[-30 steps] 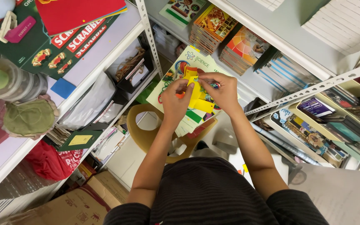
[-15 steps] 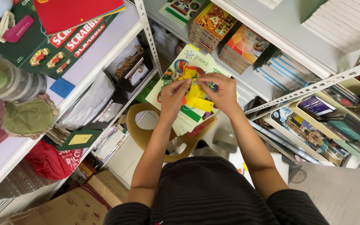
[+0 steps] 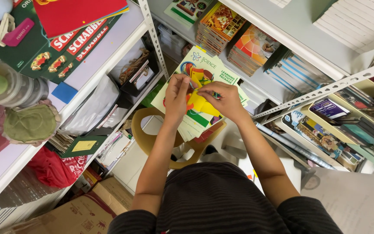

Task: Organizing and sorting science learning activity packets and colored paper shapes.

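Yellow paper piece (image 3: pixel 202 104): pinched between both hands, atop the booklet stack (image 3: pixel 198 123).
Left hand (image 3: pixel 176 97): fingers closed on its upper edge.
Right hand (image 3: pixel 226 97): grips its right side.
Change: hands drawn closer together; folding seems under way.
Beneath: tan plastic chair (image 3: pixel 152 143).

Bright even indoor light, soft shadows, sharp focus, wide-angle edge distortion.

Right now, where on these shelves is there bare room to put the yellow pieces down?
The left shelf has a bare strip between the green game box and its front edge, near the blue square. The grey shelf top at upper right looks bare. The booklet stack under the left hand and right hand is crowded.
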